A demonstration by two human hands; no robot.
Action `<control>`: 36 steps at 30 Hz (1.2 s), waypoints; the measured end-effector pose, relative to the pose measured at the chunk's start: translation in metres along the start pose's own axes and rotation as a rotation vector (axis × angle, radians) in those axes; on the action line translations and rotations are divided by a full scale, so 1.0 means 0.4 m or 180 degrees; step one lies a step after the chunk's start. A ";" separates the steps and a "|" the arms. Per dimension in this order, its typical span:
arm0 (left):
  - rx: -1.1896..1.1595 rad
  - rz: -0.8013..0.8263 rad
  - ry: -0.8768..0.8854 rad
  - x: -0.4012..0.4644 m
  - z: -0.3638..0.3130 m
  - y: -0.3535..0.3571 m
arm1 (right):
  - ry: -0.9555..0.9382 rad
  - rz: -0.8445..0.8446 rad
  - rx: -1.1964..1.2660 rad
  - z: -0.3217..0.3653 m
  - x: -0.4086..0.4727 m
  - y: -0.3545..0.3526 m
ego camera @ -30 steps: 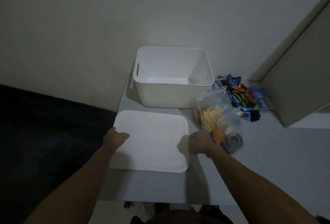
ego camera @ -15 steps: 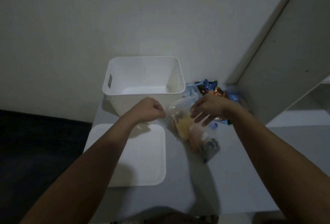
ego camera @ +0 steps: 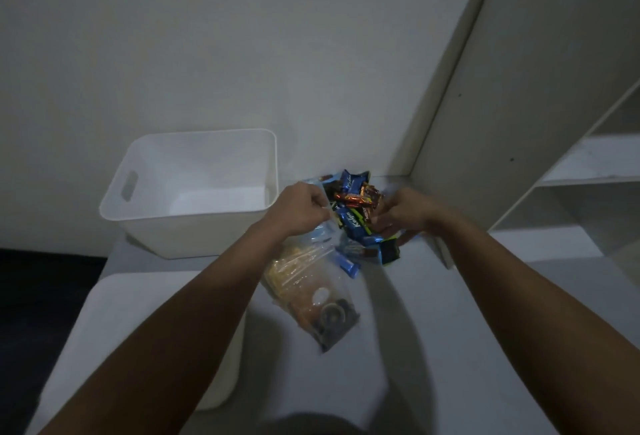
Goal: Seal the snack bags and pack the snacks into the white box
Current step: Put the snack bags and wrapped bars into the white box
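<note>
While the white box (ego camera: 194, 192) stood open at the back of the counter (ego camera: 433, 330), both hands worked at the pile of wrapped snacks (ego camera: 360, 216) just right of it. The left hand (ego camera: 298, 209) pinched a clear bag's edge with curled fingers; the right hand (ego camera: 405, 216) curled its fingers on the wrappers. A filled snack bag (ego camera: 311, 289) lay nearer, beside the white lid (ego camera: 145, 330).

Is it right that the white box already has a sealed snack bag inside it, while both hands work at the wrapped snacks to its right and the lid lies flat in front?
Not quite. The head view shows the white box holding nothing. The clear snack bags lie on the table beside it. The rest stands: left hand and right hand are at the wrapped snacks, and the lid lies flat in front.
</note>
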State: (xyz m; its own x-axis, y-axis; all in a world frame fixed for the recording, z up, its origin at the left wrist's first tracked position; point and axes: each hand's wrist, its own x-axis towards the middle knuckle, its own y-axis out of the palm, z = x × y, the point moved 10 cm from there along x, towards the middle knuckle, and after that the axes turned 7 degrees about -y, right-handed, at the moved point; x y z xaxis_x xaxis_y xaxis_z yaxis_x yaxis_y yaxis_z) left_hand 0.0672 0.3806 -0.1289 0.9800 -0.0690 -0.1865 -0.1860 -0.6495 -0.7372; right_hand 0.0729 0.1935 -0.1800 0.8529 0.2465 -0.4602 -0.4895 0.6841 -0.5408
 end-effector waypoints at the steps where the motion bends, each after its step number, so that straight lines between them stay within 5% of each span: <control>1: 0.0035 -0.0036 -0.0035 0.006 0.005 0.010 | -0.0031 0.0058 -0.0038 -0.006 0.007 0.005; 9: 0.0206 -0.0334 -0.0509 -0.026 0.124 0.034 | -0.0512 0.0616 -0.0436 0.010 0.065 0.131; 17: 0.0165 -0.0593 -0.0807 -0.102 0.240 0.024 | -0.1271 0.0600 -0.0598 0.096 0.079 0.231; 25: 0.0199 -0.0017 -0.0938 -0.088 0.299 0.094 | -0.1547 0.0774 -0.1427 0.122 0.067 0.269; 31: 0.0763 0.0373 -0.0433 -0.084 0.262 0.133 | -0.1327 0.0996 -0.1978 0.124 0.020 0.245; 36: 0.0188 0.0638 -0.0587 -0.107 0.176 0.034 | -0.1128 0.0810 -0.1968 0.228 -0.039 0.098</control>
State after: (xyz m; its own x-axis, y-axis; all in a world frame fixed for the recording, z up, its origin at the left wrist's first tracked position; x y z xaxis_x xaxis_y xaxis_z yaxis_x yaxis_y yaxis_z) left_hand 0.0178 0.4283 -0.1767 0.8950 -0.0491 -0.4434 -0.3839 -0.5911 -0.7094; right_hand 0.0570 0.2792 -0.1299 0.6562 0.6227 -0.4263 -0.6026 0.0924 -0.7926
